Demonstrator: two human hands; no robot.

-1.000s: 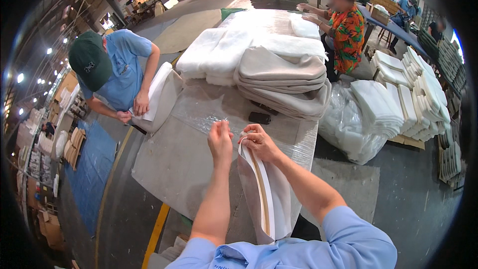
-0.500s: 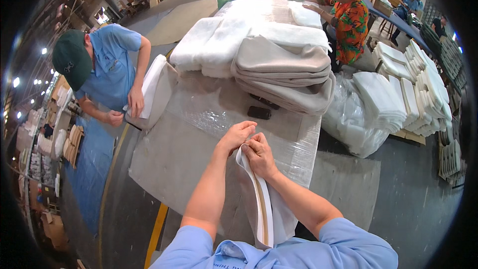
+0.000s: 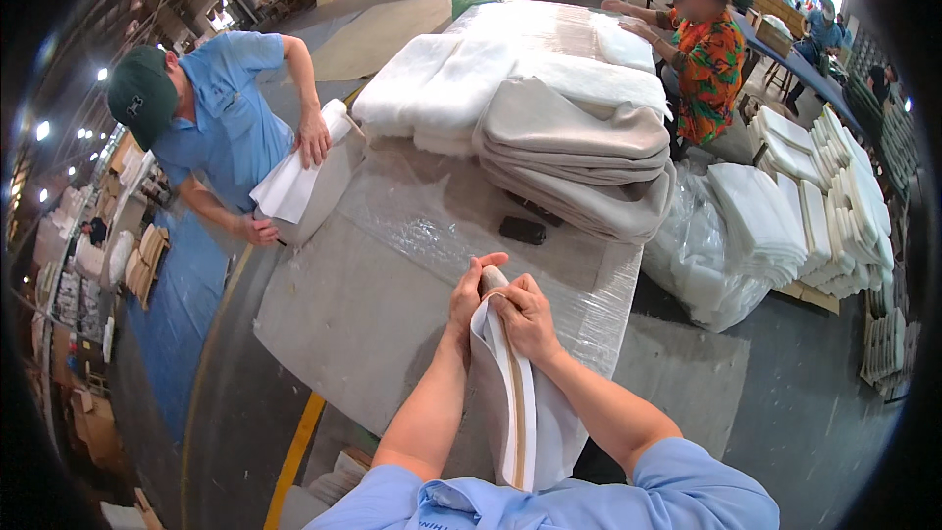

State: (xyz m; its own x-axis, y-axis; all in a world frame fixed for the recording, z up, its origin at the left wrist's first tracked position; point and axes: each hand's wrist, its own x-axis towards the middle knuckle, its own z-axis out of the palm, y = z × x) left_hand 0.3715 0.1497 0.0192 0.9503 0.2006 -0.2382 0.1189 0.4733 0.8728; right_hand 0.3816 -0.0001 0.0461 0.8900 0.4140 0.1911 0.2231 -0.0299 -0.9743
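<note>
A long grey fabric cover (image 3: 574,424) with white edging and a tan strip down its length hangs toward my body over the near part of the table. My right hand (image 3: 527,318) is closed in a pinch on the edging at its far end. My left hand (image 3: 469,302) is wrapped against the other side of that end, its fingertips stretched upward. A rounded grey tip of the cover pokes up between both hands. The fingers' undersides and whatever is inside the cover are hidden. A small black object (image 3: 522,230) lies on the table just beyond my hands.
Folded grey covers (image 3: 574,152) and white padding (image 3: 432,88) are heaped on the plastic-covered table (image 3: 343,304). At left, a co-worker (image 3: 221,128) handles a white-and-grey cover (image 3: 304,182). Another person (image 3: 702,69) stands at far right, near stacked white pads (image 3: 760,211) and a plastic bag (image 3: 692,265).
My left hand has opened its pinch and moved down alongside the cover's end, where a grey tip now shows. The co-worker at left has spread the white piece and shifted both hands.
</note>
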